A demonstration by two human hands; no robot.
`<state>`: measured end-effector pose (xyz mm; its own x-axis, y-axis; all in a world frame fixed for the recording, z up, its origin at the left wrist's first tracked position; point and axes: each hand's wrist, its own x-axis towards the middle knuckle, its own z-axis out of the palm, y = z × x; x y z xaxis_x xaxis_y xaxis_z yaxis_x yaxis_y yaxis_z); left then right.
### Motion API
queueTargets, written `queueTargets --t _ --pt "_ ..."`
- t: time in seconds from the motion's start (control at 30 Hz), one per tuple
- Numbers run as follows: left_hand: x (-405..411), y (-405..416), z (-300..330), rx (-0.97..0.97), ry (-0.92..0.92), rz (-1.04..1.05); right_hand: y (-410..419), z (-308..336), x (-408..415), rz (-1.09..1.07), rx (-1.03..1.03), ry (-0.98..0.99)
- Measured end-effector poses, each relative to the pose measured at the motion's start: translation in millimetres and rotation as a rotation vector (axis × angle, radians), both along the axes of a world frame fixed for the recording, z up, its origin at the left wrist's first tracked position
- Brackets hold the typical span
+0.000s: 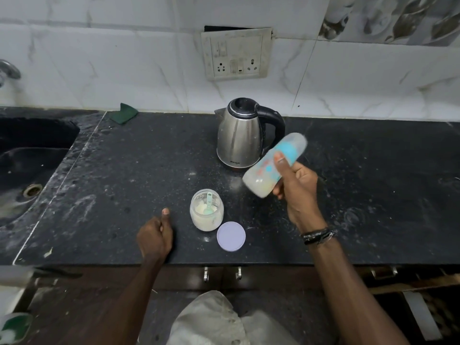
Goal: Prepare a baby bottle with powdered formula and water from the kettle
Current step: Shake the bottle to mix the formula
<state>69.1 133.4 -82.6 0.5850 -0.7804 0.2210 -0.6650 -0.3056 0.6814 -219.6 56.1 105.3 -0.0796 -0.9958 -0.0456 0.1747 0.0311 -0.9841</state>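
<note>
Nearest, at the bottom edge, pale cloth is cut off by the frame, with two cabinet handles above it. Just beyond, the left hand rests on the dark surface at lower centre, fingers curled under and hidden, thumb pointing up, holding nothing. Right of it stands an open jar of pale powder with a green scoop inside; its lilac lid lies flat just beside the jar's lower right. Further right, the right hand grips the bottle in the air, tilted, cap end toward the upper right; it is blurred, and milky liquid sits at its lower end. Behind it, the steel kettle stands with its lid closed, its base partly hidden by the bottle. At far left a sink is cut off. A green cloth lies by the tiled wall, where a socket hangs.
</note>
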Motion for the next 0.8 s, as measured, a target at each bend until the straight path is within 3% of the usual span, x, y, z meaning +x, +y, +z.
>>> queueTargets --t 0.07,0.2,0.33,0.47,0.6,0.73,0.8 --pt "0.7 -0.6 -0.9 -0.005 -0.005 0.0 4.8 -1.6 -0.6 0.141 -0.053 0.053" --pt "0.0 0.1 -3.5 -0.004 0.014 0.011 -1.1 2.0 -1.5 -0.055 -0.005 -0.178" --pt "0.6 -1.1 -3.2 -0.011 0.01 0.007 6.0 -1.4 -3.9 0.175 -0.059 0.028" --pt "0.8 -0.3 -5.6 -0.01 -0.003 0.006 0.3 -1.8 -1.4 -0.029 0.003 -0.171" --pt "2.0 -1.7 -6.3 -0.005 -0.004 0.01 7.1 -1.4 -0.9 0.214 -0.04 0.027" --pt "1.7 -0.8 -6.5 -0.013 -0.007 0.007 2.2 0.8 3.6 -0.019 0.002 -0.195" --pt "2.4 -1.2 -5.1 -0.021 -0.015 0.007 2.8 -0.1 1.9 0.033 -0.001 -0.094"
